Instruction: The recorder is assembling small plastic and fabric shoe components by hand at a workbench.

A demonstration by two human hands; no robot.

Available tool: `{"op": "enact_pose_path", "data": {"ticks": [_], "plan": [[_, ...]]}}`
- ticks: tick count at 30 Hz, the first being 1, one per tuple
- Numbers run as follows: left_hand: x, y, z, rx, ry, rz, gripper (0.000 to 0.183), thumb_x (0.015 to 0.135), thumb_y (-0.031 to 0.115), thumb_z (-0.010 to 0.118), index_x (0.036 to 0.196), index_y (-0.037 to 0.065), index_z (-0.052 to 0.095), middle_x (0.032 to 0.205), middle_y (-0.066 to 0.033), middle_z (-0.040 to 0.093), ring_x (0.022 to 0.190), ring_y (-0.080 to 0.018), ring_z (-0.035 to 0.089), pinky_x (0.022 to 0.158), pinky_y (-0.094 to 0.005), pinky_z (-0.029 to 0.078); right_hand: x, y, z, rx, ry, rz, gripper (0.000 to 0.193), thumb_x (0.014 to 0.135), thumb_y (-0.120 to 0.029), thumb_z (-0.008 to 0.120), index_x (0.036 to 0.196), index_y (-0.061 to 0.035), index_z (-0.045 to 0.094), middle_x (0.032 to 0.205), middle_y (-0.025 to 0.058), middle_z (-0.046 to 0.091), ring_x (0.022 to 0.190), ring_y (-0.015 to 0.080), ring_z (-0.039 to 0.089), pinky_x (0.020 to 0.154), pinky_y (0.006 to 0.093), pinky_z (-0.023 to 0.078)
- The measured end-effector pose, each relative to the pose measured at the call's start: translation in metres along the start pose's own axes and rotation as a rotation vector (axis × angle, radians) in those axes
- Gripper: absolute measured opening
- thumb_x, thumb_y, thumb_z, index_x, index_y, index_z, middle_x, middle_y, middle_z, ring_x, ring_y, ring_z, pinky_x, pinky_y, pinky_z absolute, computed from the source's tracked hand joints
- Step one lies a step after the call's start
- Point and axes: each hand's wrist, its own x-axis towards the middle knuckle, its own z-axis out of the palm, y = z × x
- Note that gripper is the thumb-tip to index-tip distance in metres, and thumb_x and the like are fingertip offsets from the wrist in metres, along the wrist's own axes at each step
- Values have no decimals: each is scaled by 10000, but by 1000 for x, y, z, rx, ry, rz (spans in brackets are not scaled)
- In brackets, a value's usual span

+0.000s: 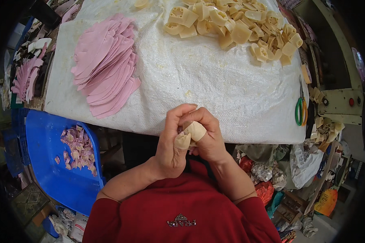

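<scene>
Both hands meet over the near edge of the white-covered table, fingers curled and thumbs together. My left hand (172, 139) and my right hand (209, 135) are closed around a small pinkish piece (191, 150), mostly hidden by the fingers. Cream-coloured covers (196, 131) wrap both thumbs. Beyond the hands to the left lies a fanned stack of flat pink pieces (105, 67). At the far right is a heap of glossy cream moulded pieces (241, 32), some cup-shaped with a square flap.
A blue basin (40, 162) at the left holds several pink-and-cream pieces (79, 150). Scissors (301, 109) with green and orange handles lie at the table's right edge. The white woven sheet (182, 77) covers the tabletop. Bags and scraps (304, 164) crowd the lower right.
</scene>
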Motion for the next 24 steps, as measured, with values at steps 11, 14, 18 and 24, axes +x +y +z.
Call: {"op": "enact_pose_path", "data": {"ticks": [11, 14, 18, 24], "plan": [[4, 1, 2, -27, 206, -2, 514, 968, 303, 367, 1373, 26, 213, 1071, -57, 443, 833, -73, 440, 702, -201, 380, 7, 14, 12, -55, 43, -358, 409, 987, -311, 404, 1265, -21, 486, 1102, 90, 488, 936, 143, 479, 803, 274, 401], [2, 5, -4, -122, 54, -23, 566, 972, 348, 390, 1385, 16, 192, 1140, -81, 423, 948, -108, 437, 817, -245, 376, 4, 11, 12, -322, 121, -533, 437, 985, -315, 403, 1303, -19, 450, 1100, 92, 490, 862, 135, 506, 728, 257, 424], [5, 4, -14, -564, -89, -99, 820, 937, 549, 397, 1455, 23, 38, 1062, -74, 479, 855, -114, 463, 773, -251, 401, -2, -1, 6, -202, 141, -162, 479, 972, -393, 425, 1279, -29, 474, 1078, 94, 491, 719, 112, 513, 595, 228, 430], [9, -4, -26, 260, -69, 54, 962, 870, 671, 387, 1440, -24, 43, 1175, -179, 483, 834, -231, 561, 727, -327, 468, 6, -17, -11, -881, 297, -499, 437, 847, -320, 643, 1163, -35, 543, 858, 123, 503, 695, 249, 541, 625, 348, 449]]}}
